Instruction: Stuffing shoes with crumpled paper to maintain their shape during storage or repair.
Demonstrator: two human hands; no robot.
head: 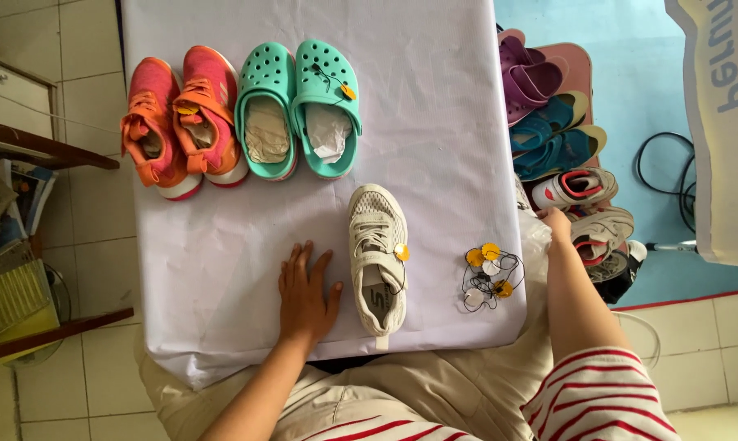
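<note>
My left hand lies flat and open on the white table cover, just left of a single white sneaker with a yellow tag. My right hand reaches past the table's right edge toward a white shoe with red trim and another white shoe below it; its fingers are partly hidden, so its grip is unclear. At the far side of the table stand a pair of orange-pink sneakers and a pair of teal clogs stuffed with paper.
A small heap of yellow and white tags on black strings lies at the table's right front. On the blue floor mat to the right are purple sandals and teal sandals. A wooden shelf with papers stands left.
</note>
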